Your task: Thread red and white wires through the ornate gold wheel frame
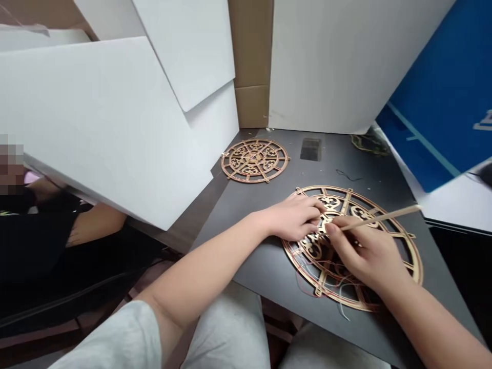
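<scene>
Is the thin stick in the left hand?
No, the right hand holds the stick, while the left hand lies over the nearer wheel.

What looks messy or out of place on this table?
Loose red and pale threads tangle over the near side of the large wheel and trail onto the table, untidy against the wheel's neat pattern. A dark thread also lies by itself farther back. No clear damage shows.

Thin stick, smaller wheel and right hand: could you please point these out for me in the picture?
Thin stick (pixel 382 218): head view, middle of its bare length.
Smaller wheel (pixel 253 157): head view, its hub.
Right hand (pixel 366 250): head view, back of the hand.
</scene>
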### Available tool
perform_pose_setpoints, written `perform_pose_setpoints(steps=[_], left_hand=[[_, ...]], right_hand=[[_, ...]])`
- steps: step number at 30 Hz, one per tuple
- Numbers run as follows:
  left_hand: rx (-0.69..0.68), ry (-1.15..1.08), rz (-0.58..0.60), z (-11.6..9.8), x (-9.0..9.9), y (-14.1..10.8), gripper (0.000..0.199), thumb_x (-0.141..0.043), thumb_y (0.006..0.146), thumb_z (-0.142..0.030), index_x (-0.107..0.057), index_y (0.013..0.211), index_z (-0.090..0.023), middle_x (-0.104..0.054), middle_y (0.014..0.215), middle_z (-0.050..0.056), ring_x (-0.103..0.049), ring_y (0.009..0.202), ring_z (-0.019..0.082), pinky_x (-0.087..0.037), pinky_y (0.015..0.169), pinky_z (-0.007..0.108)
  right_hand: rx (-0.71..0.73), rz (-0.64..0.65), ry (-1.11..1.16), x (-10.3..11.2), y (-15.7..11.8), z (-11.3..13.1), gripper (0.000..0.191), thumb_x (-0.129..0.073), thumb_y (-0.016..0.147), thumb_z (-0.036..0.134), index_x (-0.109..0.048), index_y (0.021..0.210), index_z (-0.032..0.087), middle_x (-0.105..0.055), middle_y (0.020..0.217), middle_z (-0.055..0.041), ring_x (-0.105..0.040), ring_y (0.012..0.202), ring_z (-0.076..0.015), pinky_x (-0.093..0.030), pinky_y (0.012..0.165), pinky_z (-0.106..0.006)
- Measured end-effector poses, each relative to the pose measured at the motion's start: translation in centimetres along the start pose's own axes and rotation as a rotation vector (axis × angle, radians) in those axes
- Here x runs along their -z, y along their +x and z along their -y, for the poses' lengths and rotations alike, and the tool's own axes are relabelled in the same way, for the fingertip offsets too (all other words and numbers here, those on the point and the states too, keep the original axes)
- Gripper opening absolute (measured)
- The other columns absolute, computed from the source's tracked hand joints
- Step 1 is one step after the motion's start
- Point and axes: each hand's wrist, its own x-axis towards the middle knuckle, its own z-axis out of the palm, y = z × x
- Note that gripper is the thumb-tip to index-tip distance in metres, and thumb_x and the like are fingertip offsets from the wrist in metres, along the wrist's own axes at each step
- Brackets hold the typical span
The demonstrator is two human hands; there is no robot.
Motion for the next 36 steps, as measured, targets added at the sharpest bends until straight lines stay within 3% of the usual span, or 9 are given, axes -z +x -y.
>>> perform_pose_setpoints(steps=[2,7,16,28,36], left_hand=[[-0.002,-0.003,-0.006,-0.2,0.1,0.0,0.017,-0.058,0.101,-0.031,-0.062,0.090,-0.019,-0.060,0.143,0.008,-0.051,0.136,0.029,-0.035,0.121,0.052],[-0.002,-0.038,-0.017,0.3,-0.1,0.1,0.014,-0.056,0.103,-0.028,-0.065,0.098,-0.018,-0.059,0.144,0.009,-0.050,0.136,0.027,-0.035,0.122,0.050],[0.024,0.077,-0.007,-0.1,-0.4,0.3,0.025,-0.047,0.107,-0.030,-0.068,0.108,-0.016,-0.059,0.142,0.010,-0.052,0.131,0.029,-0.038,0.117,0.050],[0.027,0.070,-0.064,0.3,-1.5,0.5,0.018,-0.048,0.106,-0.025,-0.064,0.104,-0.015,-0.061,0.136,0.010,-0.052,0.128,0.029,-0.037,0.115,0.050],[0.052,0.061,-0.062,0.1,-1.5,0.6,0.013,-0.049,0.105,-0.020,-0.061,0.101,-0.016,-0.061,0.133,0.009,-0.052,0.126,0.028,-0.038,0.114,0.049]], right_hand=[[0.017,0.003,0.018,0.0,0.1,0.3,0.012,-0.059,0.104,0.030,-0.063,0.093,0.025,-0.070,0.075,-0.0015,-0.068,0.058,-0.0198,-0.048,0.049,-0.031],[-0.058,0.010,0.084,-0.3,0.0,0.1,0.008,-0.058,0.105,0.026,-0.064,0.101,0.022,-0.068,0.077,0.0018,-0.066,0.062,-0.0136,-0.049,0.058,-0.026],[-0.062,0.009,0.118,-0.7,0.1,0.0,0.008,-0.057,0.106,0.026,-0.060,0.100,0.021,-0.066,0.075,0.0013,-0.062,0.061,-0.0128,-0.046,0.058,-0.025],[0.031,-0.017,0.038,-1.0,-0.1,0.2,0.011,-0.054,0.109,0.023,-0.057,0.099,0.020,-0.063,0.077,0.0010,-0.057,0.061,-0.0109,-0.041,0.056,-0.023],[0.059,-0.085,0.020,-1.1,0.0,-0.2,0.008,-0.058,0.105,0.016,-0.057,0.098,0.020,-0.068,0.086,-0.0002,-0.062,0.069,-0.0106,-0.046,0.062,-0.022]])
